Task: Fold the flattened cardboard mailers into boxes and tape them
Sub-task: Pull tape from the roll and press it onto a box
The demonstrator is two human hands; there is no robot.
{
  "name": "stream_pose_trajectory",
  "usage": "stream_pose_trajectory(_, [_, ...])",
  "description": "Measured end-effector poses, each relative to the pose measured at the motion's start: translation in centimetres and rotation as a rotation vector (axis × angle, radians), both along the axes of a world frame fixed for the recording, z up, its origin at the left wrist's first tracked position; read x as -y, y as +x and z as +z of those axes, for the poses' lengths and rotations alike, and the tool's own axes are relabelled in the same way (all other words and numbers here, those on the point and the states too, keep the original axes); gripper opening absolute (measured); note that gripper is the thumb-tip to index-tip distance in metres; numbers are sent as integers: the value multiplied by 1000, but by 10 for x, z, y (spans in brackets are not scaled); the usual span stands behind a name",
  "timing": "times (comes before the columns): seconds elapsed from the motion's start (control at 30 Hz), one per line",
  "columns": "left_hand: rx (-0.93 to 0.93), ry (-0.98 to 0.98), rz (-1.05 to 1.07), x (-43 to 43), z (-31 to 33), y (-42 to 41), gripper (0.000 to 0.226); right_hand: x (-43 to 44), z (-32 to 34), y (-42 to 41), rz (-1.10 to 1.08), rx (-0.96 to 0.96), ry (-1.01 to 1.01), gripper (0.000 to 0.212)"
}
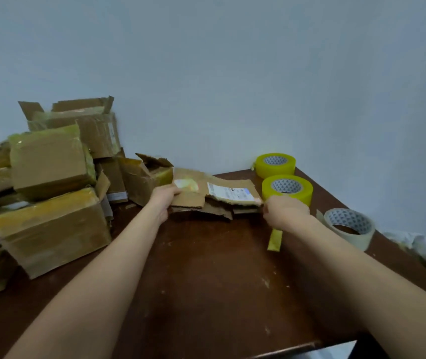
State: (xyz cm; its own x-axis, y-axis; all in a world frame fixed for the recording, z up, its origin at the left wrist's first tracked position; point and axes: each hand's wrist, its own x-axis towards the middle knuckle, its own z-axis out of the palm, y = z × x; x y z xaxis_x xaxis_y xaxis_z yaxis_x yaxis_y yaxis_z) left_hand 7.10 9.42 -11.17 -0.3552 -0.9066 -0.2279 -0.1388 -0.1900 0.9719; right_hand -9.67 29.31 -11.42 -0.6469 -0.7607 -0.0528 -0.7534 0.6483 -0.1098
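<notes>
A flattened brown cardboard mailer with a white shipping label lies on top of a small stack of flat cardboard at the far middle of the dark wooden table. My left hand grips its left edge, thumb on top. My right hand pinches the mailer's right corner. Two yellow tape rolls stand just right of the mailer, the nearer one touching my right hand. A pale tape roll sits further right.
Several taped brown boxes are piled on the table's left side, some with open flaps. A loose yellow tape strip lies near my right wrist. White crumpled material lies beyond the right table edge. A pale wall stands behind.
</notes>
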Motion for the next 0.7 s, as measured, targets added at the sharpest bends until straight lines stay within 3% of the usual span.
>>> stream_pose_trajectory(0.13, [-88,-116,-16,-1,35,7,31,11,11,1,-135,220,-421,31])
stream_pose_trajectory(0.27, [-100,-161,-40,-2,36,34,31,23,18,3,-258,409,-757,76])
stream_pose_trajectory(0.33, [-122,-149,-66,-2,28,49,29,35,18,3,-269,622,-873,86])
stream_pose_trajectory(0.4, [-149,-104,-95,1,18,58,27,47,17,6,-241,882,-951,83])
stream_pose_trajectory(0.5, [-127,-90,-108,15,2,58,30,68,10,5,-215,1140,-1021,42])
stream_pose_trajectory(0.63, [102,-177,-15,44,-10,39,36,84,2,-10,-259,1186,-1033,31])
stream_pose_trajectory(0.7, [155,-183,-65,53,-9,22,35,87,-3,-18,-261,1186,-1028,28])
